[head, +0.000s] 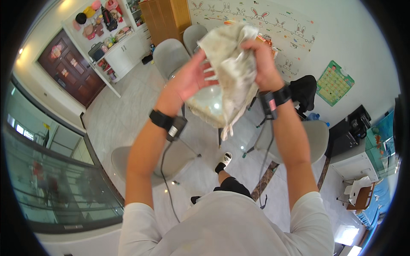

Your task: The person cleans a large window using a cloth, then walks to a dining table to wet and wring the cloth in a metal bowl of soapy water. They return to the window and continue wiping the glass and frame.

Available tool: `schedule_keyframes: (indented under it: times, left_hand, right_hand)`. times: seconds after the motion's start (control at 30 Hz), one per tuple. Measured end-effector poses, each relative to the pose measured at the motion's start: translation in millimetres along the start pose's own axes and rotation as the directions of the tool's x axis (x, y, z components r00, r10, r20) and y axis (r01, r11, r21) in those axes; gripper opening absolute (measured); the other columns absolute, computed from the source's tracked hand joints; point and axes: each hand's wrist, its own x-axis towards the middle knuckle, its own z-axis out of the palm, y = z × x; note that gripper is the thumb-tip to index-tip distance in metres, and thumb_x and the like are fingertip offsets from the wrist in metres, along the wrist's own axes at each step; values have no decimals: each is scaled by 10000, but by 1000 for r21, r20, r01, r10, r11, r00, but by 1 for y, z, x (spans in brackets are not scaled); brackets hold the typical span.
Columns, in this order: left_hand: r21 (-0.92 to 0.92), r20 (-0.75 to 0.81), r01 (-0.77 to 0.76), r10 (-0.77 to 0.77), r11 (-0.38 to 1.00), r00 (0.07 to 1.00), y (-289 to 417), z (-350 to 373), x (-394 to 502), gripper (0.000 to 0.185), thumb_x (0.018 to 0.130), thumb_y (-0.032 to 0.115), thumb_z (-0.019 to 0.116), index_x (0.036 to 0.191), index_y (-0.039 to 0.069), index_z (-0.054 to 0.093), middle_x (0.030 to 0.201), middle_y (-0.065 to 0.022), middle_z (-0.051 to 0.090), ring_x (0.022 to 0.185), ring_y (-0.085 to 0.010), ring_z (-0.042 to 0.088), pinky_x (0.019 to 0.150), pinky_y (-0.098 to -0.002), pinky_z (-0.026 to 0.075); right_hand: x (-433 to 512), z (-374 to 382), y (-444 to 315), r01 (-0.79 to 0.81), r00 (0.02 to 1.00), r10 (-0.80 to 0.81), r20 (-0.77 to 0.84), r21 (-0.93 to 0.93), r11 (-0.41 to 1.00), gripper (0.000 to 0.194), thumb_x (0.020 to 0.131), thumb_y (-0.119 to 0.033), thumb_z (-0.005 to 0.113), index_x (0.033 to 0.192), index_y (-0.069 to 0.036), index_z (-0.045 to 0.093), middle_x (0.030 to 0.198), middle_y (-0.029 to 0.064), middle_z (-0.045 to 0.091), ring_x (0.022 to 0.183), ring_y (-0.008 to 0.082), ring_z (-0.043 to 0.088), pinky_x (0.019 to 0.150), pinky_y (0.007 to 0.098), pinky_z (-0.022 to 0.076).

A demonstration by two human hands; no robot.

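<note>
My right hand (264, 62) grips a crumpled off-white cloth (232, 64), raised in front of me above the dining table (208, 105). It hangs down in a narrow tail, with string-like ends dangling past the table's near corner. Motion blurs it, so whether it is a bag or a plain cloth is unclear. Beside its left edge, my left hand (192, 76) has spread fingers and grips nothing; whether the thumb touches the cloth cannot be made out. A glossy cover with a frilled edge lies on the table, partly hidden behind the cloth.
Grey chairs stand around the table, one chair (171, 56) behind my left hand and another chair (312, 140) at the right. Cables run down from both wrist straps. A glass partition (64, 188) borders the left. A black water dispenser (346, 131) and a fish tank (381, 144) stand right.
</note>
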Motion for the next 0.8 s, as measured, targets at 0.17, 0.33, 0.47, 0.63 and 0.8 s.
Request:
schedule_keyframes:
  times: [0.17,0.33,0.47,0.63,0.8]
  left_hand:
    - [232,-342,-59,138,971,929,-51,-138,110,246,1088,295,548,1235,103,585,1154,-8,666,1042,-143,655,885,-349,557]
    - [526,-478,-2,297,851,827,-56,-262,180,208,1095,277,522,1139,88,594,1004,37,622,885,-57,555,748,-263,475]
    - [524,-507,34,279,851,815,-53,-340,228,216,1098,286,514,1119,85,590,972,36,600,850,-54,506,732,-258,439]
    - [468,-550,196,111,861,828,-72,-431,280,226,1108,288,494,1184,87,565,1034,18,605,933,-72,567,759,-290,500]
    - [608,-555,422,-20,672,831,-108,-540,330,309,1053,297,584,1259,70,543,1093,-50,655,980,-152,631,780,-327,524]
  right_hand:
    - [128,-91,115,-28,997,16,-80,-161,987,410,848,21,677,1255,8,636,1128,75,711,975,198,701,873,341,578]
    - [221,-185,197,-97,981,5,-192,-469,878,598,791,34,654,1379,-12,551,1165,97,657,953,203,664,833,312,540]
    - [266,-237,218,-308,907,116,-404,-451,838,594,811,13,645,1395,1,539,1123,112,675,963,191,664,806,318,540]
    - [302,-275,249,-326,857,137,-497,-317,891,595,838,-11,638,1420,26,520,1105,147,697,1022,184,669,836,320,533]
    - [344,-299,306,-420,788,111,-605,-397,816,668,849,-55,640,1489,16,458,1215,213,665,1084,265,663,911,368,525]
